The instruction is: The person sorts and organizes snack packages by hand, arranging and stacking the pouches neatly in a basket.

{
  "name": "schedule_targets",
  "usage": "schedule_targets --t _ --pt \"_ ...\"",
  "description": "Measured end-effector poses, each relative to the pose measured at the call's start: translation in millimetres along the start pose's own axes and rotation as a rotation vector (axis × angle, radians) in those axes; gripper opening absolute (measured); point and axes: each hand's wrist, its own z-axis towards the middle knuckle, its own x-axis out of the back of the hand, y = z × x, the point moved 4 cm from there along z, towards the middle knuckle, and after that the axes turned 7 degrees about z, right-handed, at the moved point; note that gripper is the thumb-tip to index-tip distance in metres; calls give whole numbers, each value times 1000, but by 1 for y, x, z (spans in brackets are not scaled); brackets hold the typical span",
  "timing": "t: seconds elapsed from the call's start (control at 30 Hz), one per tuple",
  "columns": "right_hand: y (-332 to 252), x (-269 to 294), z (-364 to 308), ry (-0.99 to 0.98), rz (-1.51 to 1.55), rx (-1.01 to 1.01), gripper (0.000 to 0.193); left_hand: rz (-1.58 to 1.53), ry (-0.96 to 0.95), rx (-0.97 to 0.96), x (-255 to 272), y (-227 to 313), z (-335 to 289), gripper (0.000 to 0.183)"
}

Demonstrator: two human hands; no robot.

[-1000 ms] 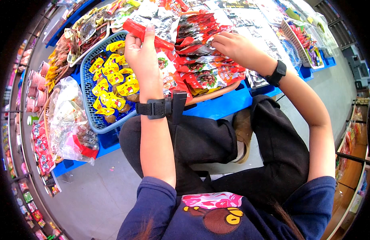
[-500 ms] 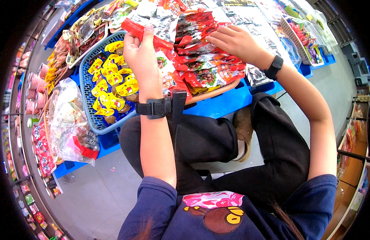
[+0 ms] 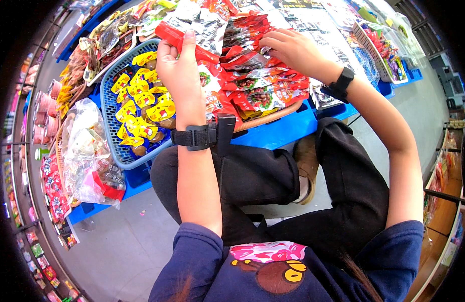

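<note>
A flat, red snack packet (image 3: pixel 169 34) is pinched in my left hand (image 3: pixel 181 73), thumb on top, above the right edge of a blue plastic basket (image 3: pixel 123 161). That basket holds small yellow-and-blue wrapped snacks (image 3: pixel 140 86). To the right, my right hand (image 3: pixel 299 53) rests with bent fingers spread over a row of red snack packets (image 3: pixel 262 90); its fingertips touch their upper edges, and its thumb is hidden. These packets stand packed in a tan wicker basket (image 3: pixel 270 117). More red-and-silver packets (image 3: pixel 205 30) lie just beyond my left hand.
The baskets stand on a blue plastic platform (image 3: pixel 265 135). A clear bag of packets (image 3: pixel 89 156) sits at the left. Farther right is a white basket of colourful snacks (image 3: pixel 378 55). Shelves of goods line both sides, and my bent legs (image 3: pixel 252 171) are close below the platform.
My right hand's fingers have bent a little more and shifted slightly over the row of packets. The left hand keeps its hold on the red packet, nearly still.
</note>
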Motion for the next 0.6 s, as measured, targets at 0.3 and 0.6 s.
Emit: schedule_targets --t 0.3,0.6 --pt "-8 -3 -6 -108 -61 58 31 37 32 21 -3 3 -3 18" --pt "7 27 1 198 93 -140 22 18 35 -11 -1 5 -1 17"
